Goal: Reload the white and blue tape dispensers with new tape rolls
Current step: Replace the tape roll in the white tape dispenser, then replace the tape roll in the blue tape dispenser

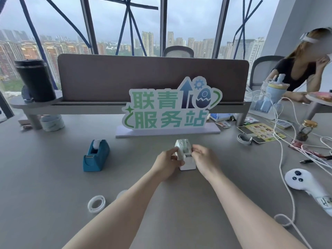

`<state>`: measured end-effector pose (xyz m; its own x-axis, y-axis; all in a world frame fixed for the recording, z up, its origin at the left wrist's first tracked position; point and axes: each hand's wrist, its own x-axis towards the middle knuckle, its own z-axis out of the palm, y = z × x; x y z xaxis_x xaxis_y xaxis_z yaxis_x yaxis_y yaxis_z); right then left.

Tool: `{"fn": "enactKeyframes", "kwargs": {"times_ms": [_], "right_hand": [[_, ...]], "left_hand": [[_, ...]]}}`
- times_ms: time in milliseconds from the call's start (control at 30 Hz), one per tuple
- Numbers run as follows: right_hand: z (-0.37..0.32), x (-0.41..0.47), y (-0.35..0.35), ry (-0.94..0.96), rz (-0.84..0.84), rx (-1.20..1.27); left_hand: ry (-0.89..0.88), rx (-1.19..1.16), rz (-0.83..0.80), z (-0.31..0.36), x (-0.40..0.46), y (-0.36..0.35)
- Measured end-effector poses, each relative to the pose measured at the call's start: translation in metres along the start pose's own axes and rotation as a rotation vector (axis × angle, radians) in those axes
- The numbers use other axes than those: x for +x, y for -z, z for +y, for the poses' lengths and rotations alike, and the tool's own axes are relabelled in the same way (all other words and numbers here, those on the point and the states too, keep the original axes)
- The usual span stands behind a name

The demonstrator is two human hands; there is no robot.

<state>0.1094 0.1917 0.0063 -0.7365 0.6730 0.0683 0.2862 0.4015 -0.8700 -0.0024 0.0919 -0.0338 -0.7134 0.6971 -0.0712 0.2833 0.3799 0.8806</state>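
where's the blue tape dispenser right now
In the head view, the blue plastic tape dispenser stands on the grey desk, left of both hands and the white tape dispenser.

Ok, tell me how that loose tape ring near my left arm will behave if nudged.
The tape ring lies flat, so it would likely slide rather than roll. It looks thin and hollow, so probably light. Stood on edge, it would probably roll.

Sign (170,109): white board with green characters, upright on a flat base, mid worktop (53,177).
Divider panel (152,78): brown, behind the sign.
Tumbler (35,79): black, upright on the raised shelf, far left.
Controller (305,186): white, lying at the right edge.
Cables (282,150): white, trailing across the right side.
Jar (306,130): gold lid, upright, right.
Seated person (296,69): far right, behind the worktop.
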Motion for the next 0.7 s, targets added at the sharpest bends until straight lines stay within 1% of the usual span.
{"fn": "enactKeyframes", "kwargs": {"times_ms": [67,133,200,267,300,367,433,500,567,700], "right_hand": [[0.005,-0.001,-0.002,0.012,0.01,-0.006],[0.008,-0.004,-0.004,0.053,0.089,-0.087],[0.004,-0.01,-0.009,0.147,0.2,-0.173],[-0.012,-0.019,-0.02,0.242,0.22,-0.198],[-0.022,-0.025,-0.028,0.277,0.188,-0.166],[-0.043,-0.036,-0.05,0.292,0.054,-0.087],[-0.058,-0.045,-0.076,0.282,-0.092,-0.093],[-0.07,-0.05,-0.102,0.27,-0.196,-0.111],[-0.081,-0.054,-0.125,0.234,-0.285,-0.114],[-0.098,-0.054,-0.163,0.159,-0.437,-0.084]], "left_hand": [[-0.022,0.022,-0.006,0.002,-0.005,0.001],[-0.035,0.05,-0.004,0.003,-0.011,0.005],[-0.046,0.1,0.055,0.003,-0.022,0.019],[-0.074,0.141,0.132,-0.001,-0.038,0.041],[-0.087,0.156,0.176,-0.004,-0.047,0.055],[-0.087,0.177,0.279,-0.012,-0.067,0.084],[-0.037,0.159,0.392,-0.024,-0.085,0.112],[0.031,0.14,0.512,-0.038,-0.102,0.137],[0.091,0.171,0.633,-0.053,-0.112,0.158],[0.1,0.141,0.725,-0.071,-0.114,0.177]]}}
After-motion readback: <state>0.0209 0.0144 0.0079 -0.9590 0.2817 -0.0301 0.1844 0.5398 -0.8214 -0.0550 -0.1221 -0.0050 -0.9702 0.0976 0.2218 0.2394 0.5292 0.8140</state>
